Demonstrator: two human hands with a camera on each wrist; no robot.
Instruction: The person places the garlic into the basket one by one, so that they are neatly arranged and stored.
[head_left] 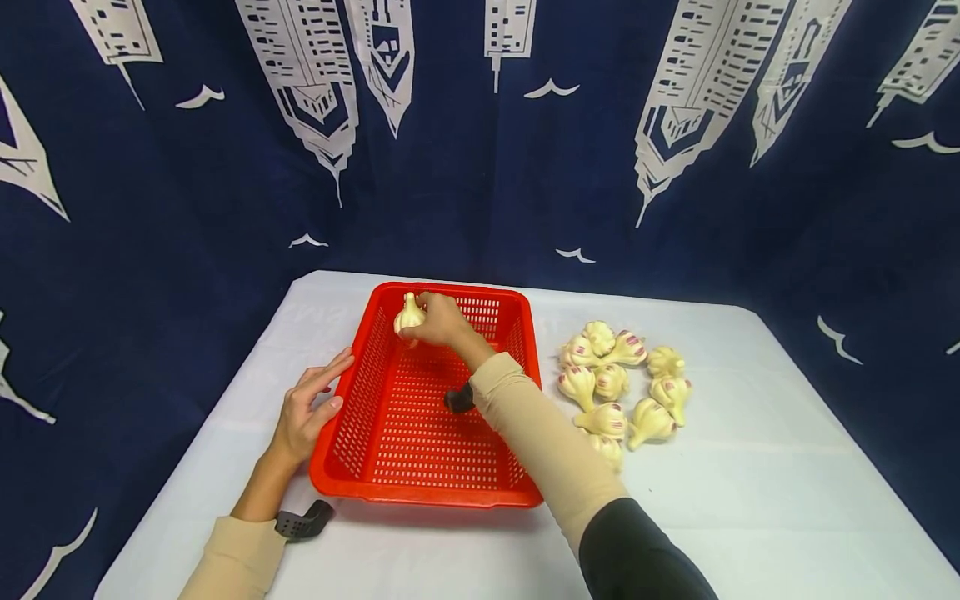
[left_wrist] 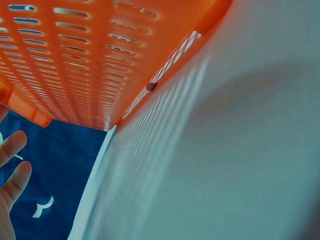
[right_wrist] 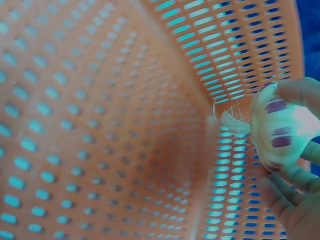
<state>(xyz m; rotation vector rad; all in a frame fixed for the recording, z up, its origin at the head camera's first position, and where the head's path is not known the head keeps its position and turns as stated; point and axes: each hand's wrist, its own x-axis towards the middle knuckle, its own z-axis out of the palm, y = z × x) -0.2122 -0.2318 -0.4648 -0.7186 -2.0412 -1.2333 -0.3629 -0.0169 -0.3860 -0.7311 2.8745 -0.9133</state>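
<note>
My right hand [head_left: 441, 320] holds a garlic bulb [head_left: 409, 315] inside the red plastic basket [head_left: 427, 497], near its far left corner. In the right wrist view, thumb and fingers grip the bulb [right_wrist: 280, 127], its root tuft facing the basket wall and purple streaks on its skin. My left hand [head_left: 306, 408] rests against the basket's left rim with fingers extended. Part of that hand [left_wrist: 15, 180] shows beside the slotted basket side in the left wrist view. The basket floor holds no other bulb that I can see; my right forearm hides part of it.
A loose group of several garlic bulbs [head_left: 611, 382] lies on the white tabletop [head_left: 750, 500] to the right of the basket. Behind the table hangs a dark blue cloth [head_left: 480, 208] with white building prints. A dark wrist strap [head_left: 303, 522] is at my left wrist.
</note>
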